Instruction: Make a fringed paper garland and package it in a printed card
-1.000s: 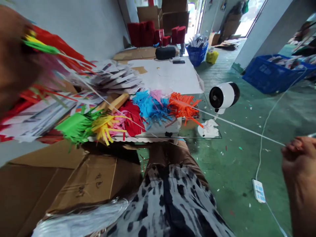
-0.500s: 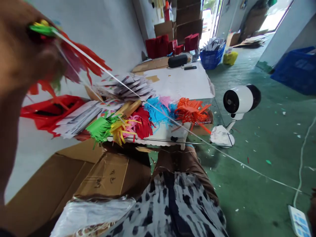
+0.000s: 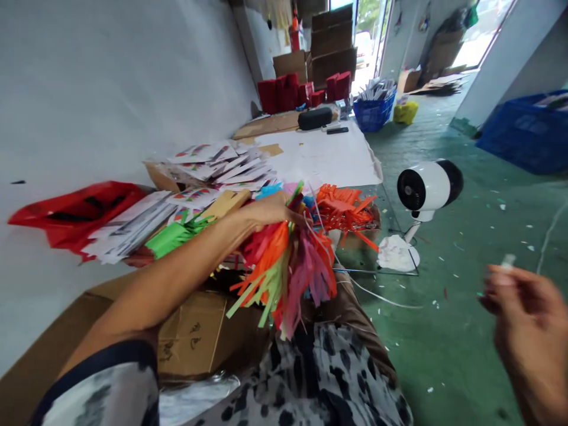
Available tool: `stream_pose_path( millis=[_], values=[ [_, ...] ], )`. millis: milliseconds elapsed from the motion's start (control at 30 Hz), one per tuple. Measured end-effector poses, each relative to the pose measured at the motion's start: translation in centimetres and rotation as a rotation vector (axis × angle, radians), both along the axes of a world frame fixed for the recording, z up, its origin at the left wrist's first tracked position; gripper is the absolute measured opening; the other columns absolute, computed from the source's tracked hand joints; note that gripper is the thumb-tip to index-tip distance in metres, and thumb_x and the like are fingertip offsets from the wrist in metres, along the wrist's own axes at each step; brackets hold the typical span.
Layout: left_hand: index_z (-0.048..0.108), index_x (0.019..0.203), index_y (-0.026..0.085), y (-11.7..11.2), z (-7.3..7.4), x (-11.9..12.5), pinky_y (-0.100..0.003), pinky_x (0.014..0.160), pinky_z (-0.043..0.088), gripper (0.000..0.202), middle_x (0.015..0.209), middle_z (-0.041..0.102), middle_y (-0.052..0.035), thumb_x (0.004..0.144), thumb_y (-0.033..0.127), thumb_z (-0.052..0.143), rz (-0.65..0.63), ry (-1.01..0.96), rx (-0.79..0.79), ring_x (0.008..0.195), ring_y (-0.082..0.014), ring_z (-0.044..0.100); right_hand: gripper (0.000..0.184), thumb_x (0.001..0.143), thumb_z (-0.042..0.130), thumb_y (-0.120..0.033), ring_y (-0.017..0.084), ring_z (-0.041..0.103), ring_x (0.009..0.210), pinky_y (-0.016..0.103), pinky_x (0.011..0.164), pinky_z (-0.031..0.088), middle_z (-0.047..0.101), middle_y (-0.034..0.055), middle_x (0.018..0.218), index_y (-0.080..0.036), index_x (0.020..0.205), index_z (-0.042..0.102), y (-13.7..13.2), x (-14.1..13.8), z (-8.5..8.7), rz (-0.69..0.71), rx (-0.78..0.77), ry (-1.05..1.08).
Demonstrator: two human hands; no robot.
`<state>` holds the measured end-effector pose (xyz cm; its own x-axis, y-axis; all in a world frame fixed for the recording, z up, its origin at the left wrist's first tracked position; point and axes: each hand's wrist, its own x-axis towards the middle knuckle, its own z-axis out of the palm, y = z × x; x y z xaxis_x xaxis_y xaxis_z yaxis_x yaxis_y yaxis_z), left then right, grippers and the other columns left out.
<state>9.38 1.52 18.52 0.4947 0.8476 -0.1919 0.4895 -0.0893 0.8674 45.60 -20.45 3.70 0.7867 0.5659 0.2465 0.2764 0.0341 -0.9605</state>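
Observation:
My left hand [image 3: 281, 212] grips the tops of a bunch of paper tassels [image 3: 306, 260] in red, orange, yellow-green and purple, held over the near edge of the table with the fringes hanging toward my lap. From the bunch a white string [image 3: 386, 300] curves off to the right above the floor. Out at the far right, my right hand [image 3: 526, 322] is closed in a pinch, with a small whitish bit [image 3: 508, 260] at the fingertips; its kind cannot be made out. Green tassels [image 3: 177, 236] and orange tassels [image 3: 344, 207] lie on the table around the left hand.
A white fan [image 3: 430, 186] stands right of the table. Printed cards [image 3: 239, 165] and a red bag [image 3: 80, 207] lie by the wall. A cardboard box [image 3: 195, 331] is by my legs. Blue baskets [image 3: 375, 112] stand farther back.
My left hand has come down from the upper left to over the table's front edge with the tassels. The string, taut before, now hangs slack. My right hand has come into view.

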Motion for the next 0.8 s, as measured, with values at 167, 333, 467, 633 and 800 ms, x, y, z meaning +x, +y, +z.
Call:
stream_pose_path(
  millis=[167, 333, 467, 633, 800],
  values=[
    [0.070, 0.064, 0.014, 0.5, -3.3, 4.0, -0.028, 0.058, 0.049, 0.033, 0.062, 0.067, -0.0004, 0.055, 0.028, 0.099, -0.079, -0.100, -0.273, 0.056, -0.0129, 0.060, 0.031, 0.091, 0.073, -0.055, 0.018, 0.050, 0.062, 0.034, 0.058, 0.041, 0.062, 0.0027, 0.078, -0.029, 0.108, 0.075, 5.5, -9.2, 2.4, 0.634, -0.049, -0.299],
    [0.073, 0.072, 0.013, 2.3, -3.3, 5.0, -0.028, 0.062, 0.049, 0.031, 0.070, 0.069, -0.0018, 0.065, 0.032, 0.095, -0.228, -0.182, -0.254, 0.061, -0.0123, 0.061, 0.032, 0.091, 0.073, -0.050, 0.013, 0.040, 0.057, 0.027, 0.053, 0.030, 0.053, -0.0041, 0.067, -0.021, 0.105, 0.074, 12.2, -15.0, 3.4, 0.761, -0.035, -0.240],
    [0.075, 0.084, 0.012, 5.2, -3.2, 4.0, -0.030, 0.071, 0.055, 0.030, 0.081, 0.075, -0.0055, 0.071, 0.033, 0.093, -0.261, -0.225, -0.325, 0.069, -0.0152, 0.069, 0.033, 0.091, 0.068, -0.051, 0.012, 0.043, 0.061, 0.026, 0.056, 0.032, 0.055, -0.0030, 0.068, -0.019, 0.087, 0.069, 16.7, -15.6, 2.3, 0.743, -0.040, -0.088],
    [0.077, 0.115, 0.017, 9.8, -4.7, 1.9, -0.025, 0.069, 0.053, 0.050, 0.102, 0.079, -0.0073, 0.070, 0.030, 0.095, -0.161, -0.276, -0.387, 0.077, -0.0149, 0.072, 0.039, 0.085, 0.066, -0.058, 0.014, 0.044, 0.062, 0.027, 0.057, 0.029, 0.055, -0.0015, 0.067, -0.019, 0.081, 0.064, 21.4, -15.4, 0.7, 0.597, -0.145, -0.108],
    [0.079, 0.105, 0.014, 12.4, -8.0, 0.4, -0.027, 0.077, 0.054, 0.045, 0.102, 0.080, -0.0071, 0.064, 0.021, 0.095, -0.175, -0.312, -0.391, 0.083, -0.0167, 0.073, 0.037, 0.082, 0.064, -0.054, 0.013, 0.038, 0.060, 0.028, 0.059, 0.027, 0.046, -0.0045, 0.062, -0.023, 0.069, 0.048, 23.9, -15.1, -1.1, 0.500, -0.251, -0.229]
  ],
)
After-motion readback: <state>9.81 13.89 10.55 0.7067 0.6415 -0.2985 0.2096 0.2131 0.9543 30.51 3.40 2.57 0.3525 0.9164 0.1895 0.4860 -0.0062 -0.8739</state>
